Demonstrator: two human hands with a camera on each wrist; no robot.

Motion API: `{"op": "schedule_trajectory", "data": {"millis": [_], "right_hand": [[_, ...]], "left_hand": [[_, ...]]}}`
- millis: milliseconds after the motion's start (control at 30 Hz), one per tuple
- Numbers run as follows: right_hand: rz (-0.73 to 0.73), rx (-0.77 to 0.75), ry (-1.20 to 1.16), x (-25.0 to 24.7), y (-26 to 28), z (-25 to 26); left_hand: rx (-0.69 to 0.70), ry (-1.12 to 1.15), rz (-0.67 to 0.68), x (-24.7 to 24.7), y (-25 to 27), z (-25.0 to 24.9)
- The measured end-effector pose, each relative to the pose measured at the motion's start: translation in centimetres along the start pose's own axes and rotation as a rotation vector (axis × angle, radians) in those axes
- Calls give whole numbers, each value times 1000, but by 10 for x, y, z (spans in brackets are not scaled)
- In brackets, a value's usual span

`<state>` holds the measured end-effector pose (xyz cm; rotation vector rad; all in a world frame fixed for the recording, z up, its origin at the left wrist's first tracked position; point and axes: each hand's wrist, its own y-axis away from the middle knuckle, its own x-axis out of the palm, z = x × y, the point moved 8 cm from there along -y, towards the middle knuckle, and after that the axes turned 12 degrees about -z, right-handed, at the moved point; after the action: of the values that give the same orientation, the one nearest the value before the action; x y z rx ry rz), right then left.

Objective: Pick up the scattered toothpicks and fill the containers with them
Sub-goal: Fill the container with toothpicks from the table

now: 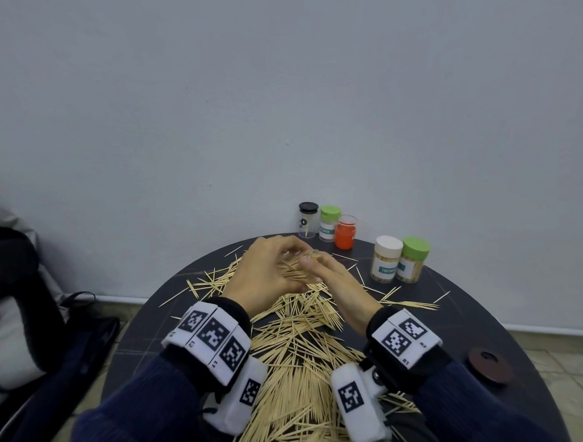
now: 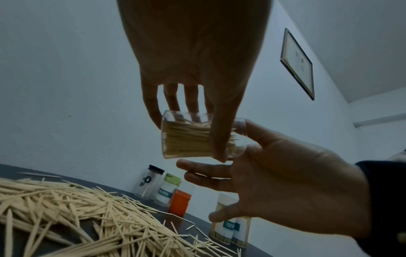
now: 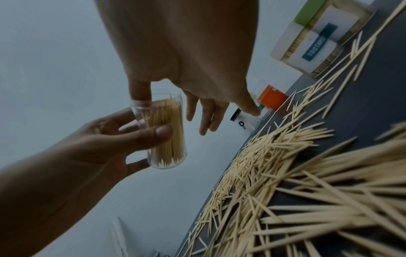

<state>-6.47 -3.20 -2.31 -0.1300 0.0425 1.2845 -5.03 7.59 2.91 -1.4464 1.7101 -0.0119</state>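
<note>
My left hand [image 1: 268, 271] grips a clear lidless container [image 2: 186, 139] packed with toothpicks, held above the table and tipped on its side. Its thumb and fingers wrap the clear container [image 3: 169, 135] round the middle. My right hand [image 1: 338, 285] sits at the open mouth. Its thumb [image 3: 140, 92] touches the rim, and its other fingers [image 2: 204, 173] stay straight and spread, holding nothing. A big pile of loose toothpicks [image 1: 298, 353] covers the dark round table [image 1: 452, 314] under both hands.
At the table's far edge by the wall stand a black-lidded clear jar [image 1: 308, 220], a green-lidded jar [image 1: 329, 223] and an orange container [image 1: 345, 233]. Two full jars [image 1: 399, 260] stand to the right. A brown disc [image 1: 488, 364] lies near the right edge. A dark bag [image 1: 18, 296] sits to the left.
</note>
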Motion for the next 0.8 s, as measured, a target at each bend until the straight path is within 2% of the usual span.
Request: {"op": "schedule_trajectory", "data": {"millis": [133, 333, 533, 800], "right_hand": [[-6, 11, 59, -4, -2, -2], [-22, -12, 13, -6, -1, 5], [-14, 1, 68, -5, -1, 1], [-59, 4, 97, -22, -6, 12]], "left_hand": [[64, -105, 66, 7, 3, -3], [40, -110, 49, 4, 3, -2], [23, -107, 99, 11, 7, -3], [-88, -96, 24, 0, 1, 13]]}}
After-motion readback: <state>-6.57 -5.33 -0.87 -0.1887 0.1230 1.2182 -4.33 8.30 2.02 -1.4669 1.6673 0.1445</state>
